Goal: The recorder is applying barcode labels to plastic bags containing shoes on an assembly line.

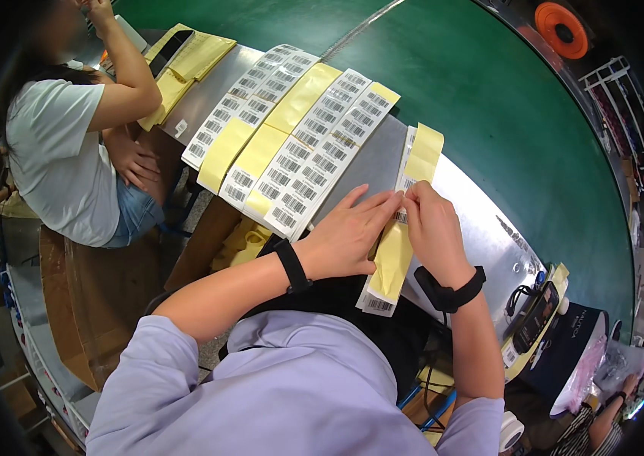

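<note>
A narrow strip of barcode labels with bare yellow backing along part of it lies over the metal table edge, its lower end overhanging toward me. My left hand grips this strip from the left, thumb at its edge and fingers reaching across it. Pinched together, the fingers of my right hand meet the left fingertips at the strip's middle. Whether a single label is between them is hidden. Left of my hands, wide barcode label sheets lie side by side, with yellow backing showing where labels are gone.
A metal ledge borders a green surface. At left sits another person, near yellow sheets and a dark phone-like object. A black device and a dark blue bag are at right. An orange reel stands beyond.
</note>
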Demonstrator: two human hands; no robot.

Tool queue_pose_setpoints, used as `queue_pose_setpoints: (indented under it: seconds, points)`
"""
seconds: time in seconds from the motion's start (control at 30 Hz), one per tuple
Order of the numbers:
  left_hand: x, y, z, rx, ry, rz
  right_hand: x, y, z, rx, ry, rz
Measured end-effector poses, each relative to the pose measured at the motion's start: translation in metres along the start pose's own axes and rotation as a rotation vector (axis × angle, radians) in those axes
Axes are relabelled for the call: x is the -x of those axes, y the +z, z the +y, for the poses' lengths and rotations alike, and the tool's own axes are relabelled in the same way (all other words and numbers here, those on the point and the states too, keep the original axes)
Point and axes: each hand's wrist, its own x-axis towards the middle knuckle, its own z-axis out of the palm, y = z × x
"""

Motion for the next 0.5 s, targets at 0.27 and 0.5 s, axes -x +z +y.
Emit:
queue_pose_setpoints:
  seconds: [0.27,0.5]
  points:
    - [-0.001,-0.005,0.004,-0.058,0.043,-0.038,-0.014,0.002,0.021,-0.040,0.115,0.031]
    - [-0.001,-0.004,0.004,-0.131,0.061,-0.059,-0.017,0.005,0.023,-0.047,0.119,0.011]
